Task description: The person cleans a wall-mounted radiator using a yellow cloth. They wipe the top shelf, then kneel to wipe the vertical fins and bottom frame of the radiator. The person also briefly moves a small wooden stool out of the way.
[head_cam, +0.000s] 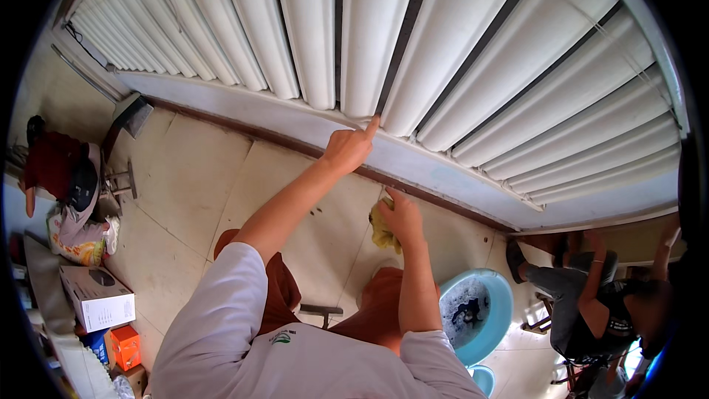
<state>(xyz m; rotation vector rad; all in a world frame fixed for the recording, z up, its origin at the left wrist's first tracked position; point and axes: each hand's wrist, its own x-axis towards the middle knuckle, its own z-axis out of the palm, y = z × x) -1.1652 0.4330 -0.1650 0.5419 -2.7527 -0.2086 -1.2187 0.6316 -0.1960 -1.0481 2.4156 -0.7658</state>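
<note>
My left hand [349,149] reaches forward with its index finger stretched out. That fingertip touches the lower end of the white vertical slats [376,27], beside a dark gap between two of them; the other fingers are curled and nothing shows in them. Lower and to the right, my right hand [403,217] grips a crumpled yellow-green cloth [381,230] above the tiled floor. A pale low wall [310,127] runs beneath the slats, with a dark red-brown skirting [243,136] at its foot.
A light blue basin [501,316] of sudsy water with something dark in it stands by my right side. Another person [598,310] sits at the right, one more person [55,163] at the left. Boxes [102,299] line the left; a dustpan [133,116] leans near the wall.
</note>
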